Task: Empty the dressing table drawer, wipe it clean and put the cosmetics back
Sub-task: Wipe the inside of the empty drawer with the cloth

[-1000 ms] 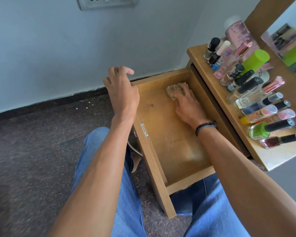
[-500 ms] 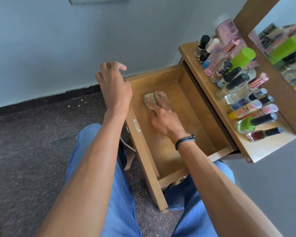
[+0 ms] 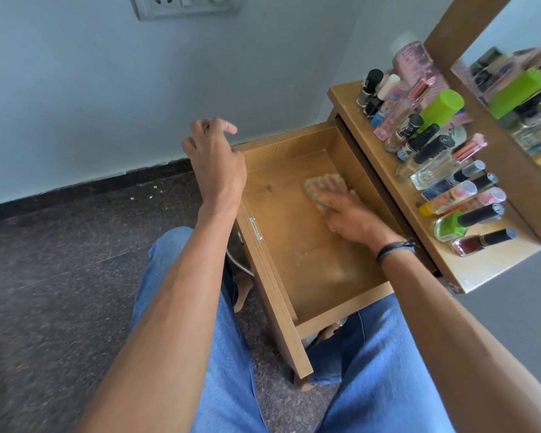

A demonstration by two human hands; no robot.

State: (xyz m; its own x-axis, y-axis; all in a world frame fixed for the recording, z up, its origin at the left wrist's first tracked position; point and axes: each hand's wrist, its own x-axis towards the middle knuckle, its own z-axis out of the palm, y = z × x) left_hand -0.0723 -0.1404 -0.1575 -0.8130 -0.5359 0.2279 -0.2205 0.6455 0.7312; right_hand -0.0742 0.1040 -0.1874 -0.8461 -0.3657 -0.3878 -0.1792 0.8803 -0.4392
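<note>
Drawer: the wooden drawer [image 3: 310, 264] stands pulled out from under the worktop [image 3: 494, 270], above the person's knees in blue jeans [image 3: 378, 370].
Cloth: a small beige cloth [image 3: 320, 185] lies on the drawer's bottom, towards the far end and nearer the worktop side, partly under the fingers.
Right hand: the right hand [image 3: 353, 217] is inside the drawer, fingers laid out fairly straight on the cloth and pressing it down; motion blur hides finer detail. A dark cord wristband [image 3: 394, 250] circles the wrist.
Left hand: the left hand [image 3: 214, 160] is over the drawer's far left corner, fingers loosely curled, holding nothing; whether it touches the wood cannot be told.
Cosmetics: nail polish bottles and perfume bottles crowd the worktop just right of the drawer, among them a green-capped bottle [image 3: 441, 107], a green nail polish [image 3: 450, 226] and a dark red nail polish [image 3: 472, 243] at the near end.
Mirror: the mirror [image 3: 519, 98] behind them reflects the bottles.
Floor: dark speckled stone floor [image 3: 60, 260] to the left.
</note>
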